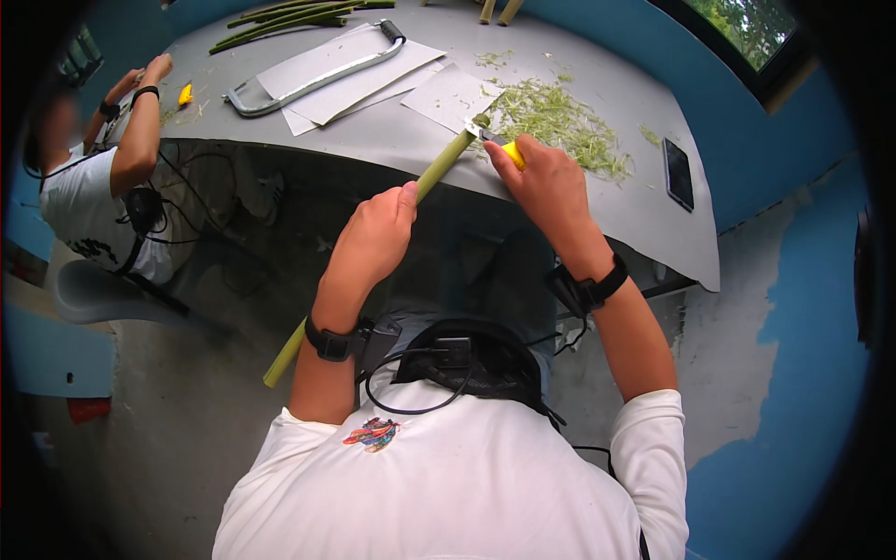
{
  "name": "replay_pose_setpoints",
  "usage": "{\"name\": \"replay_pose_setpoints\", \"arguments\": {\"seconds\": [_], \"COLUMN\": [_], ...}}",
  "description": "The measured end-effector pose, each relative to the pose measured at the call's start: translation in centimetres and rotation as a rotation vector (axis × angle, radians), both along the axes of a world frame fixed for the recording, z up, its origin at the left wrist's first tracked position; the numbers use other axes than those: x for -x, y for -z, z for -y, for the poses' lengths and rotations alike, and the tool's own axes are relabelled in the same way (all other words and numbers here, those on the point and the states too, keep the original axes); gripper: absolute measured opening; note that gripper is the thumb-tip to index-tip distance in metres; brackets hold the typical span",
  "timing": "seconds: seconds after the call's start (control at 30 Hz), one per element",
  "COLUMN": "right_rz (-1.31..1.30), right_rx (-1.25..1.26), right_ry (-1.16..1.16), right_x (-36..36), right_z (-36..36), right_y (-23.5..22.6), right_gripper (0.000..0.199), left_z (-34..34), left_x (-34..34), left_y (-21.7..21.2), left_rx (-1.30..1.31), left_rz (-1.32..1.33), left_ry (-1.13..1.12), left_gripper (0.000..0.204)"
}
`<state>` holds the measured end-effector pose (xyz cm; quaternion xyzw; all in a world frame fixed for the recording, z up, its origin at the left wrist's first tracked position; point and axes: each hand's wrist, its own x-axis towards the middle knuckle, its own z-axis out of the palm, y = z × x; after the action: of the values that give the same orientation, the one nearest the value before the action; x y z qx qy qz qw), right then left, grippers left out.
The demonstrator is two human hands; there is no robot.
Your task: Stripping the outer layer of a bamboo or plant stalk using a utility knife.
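Observation:
My left hand (373,229) is wrapped round a green bamboo stalk (446,165), which slants from below my left forearm up to the table edge. In my right hand (553,189) is a yellow-handled utility knife (512,154). Its blade meets the stalk close to the far end, just above the table's near edge. A heap of pale green shavings (560,121) lies beyond the knife, on the table. Part of the stalk is hidden behind my left hand and forearm.
On the grey table (653,229) lie a hacksaw (322,82), white paper sheets (373,79), green stalks (280,23) and a phone (679,175) at the right. Another person (103,177) sits at the far left, near a second yellow knife (186,94).

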<state>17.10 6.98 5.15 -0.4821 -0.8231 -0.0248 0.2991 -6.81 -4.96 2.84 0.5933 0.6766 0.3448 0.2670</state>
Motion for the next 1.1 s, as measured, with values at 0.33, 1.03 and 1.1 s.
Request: {"name": "replay_pose_setpoints", "arguments": {"seconds": [0.33, 1.03, 1.1], "right_rz": [-0.01, 0.004, -0.019], "right_rx": [-0.044, -0.079, -0.105], "right_ry": [0.097, -0.055, -0.022], "right_x": [0.0, -0.9, -0.8], "right_z": [-0.2, -0.6, -0.5], "right_y": [0.6, 1.1, 1.3], "right_gripper": [0.063, 0.065, 0.065], "left_z": [0.8, -1.1, -1.2], "left_x": [3.3, 1.2, 1.3], "left_y": [0.1, 1.5, 1.3], "left_rx": [0.32, 0.248, 0.275], "left_rz": [0.414, 0.465, 0.502], "left_ry": [0.056, 0.043, 0.046], "left_gripper": [0.062, 0.058, 0.058]}}
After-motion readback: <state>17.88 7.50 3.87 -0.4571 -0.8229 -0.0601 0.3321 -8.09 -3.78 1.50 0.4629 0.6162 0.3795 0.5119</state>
